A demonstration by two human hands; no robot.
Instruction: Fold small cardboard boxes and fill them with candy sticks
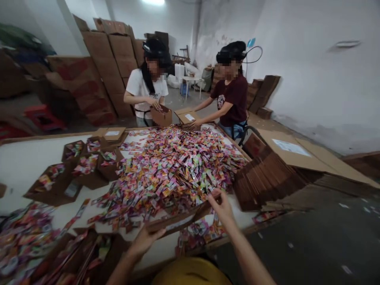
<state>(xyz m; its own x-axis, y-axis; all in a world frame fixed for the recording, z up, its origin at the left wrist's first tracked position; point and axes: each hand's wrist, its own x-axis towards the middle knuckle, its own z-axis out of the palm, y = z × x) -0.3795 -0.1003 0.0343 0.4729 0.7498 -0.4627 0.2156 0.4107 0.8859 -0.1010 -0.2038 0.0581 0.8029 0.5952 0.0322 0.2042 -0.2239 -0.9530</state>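
Observation:
A folded-flat cardboard box (181, 222) with a pale label is held nearly edge-on between my two hands. My left hand (145, 240) grips its near left end, thumb along the edge. At its far right end, my right hand (221, 206) pinches a corner between thumb and fingers. Just beyond the box lies a big pile of small colourful packets (178, 170) on the white table (18, 158). Some packets also show below the box, near the table's front edge.
Left of the pile stand several open cartons (86, 180) filled with packets. Another filled carton (74, 257) is close by my left arm. A stack of flattened boxes (267, 178) leans at the right. Two co-workers (150, 87) across the table handle boxes.

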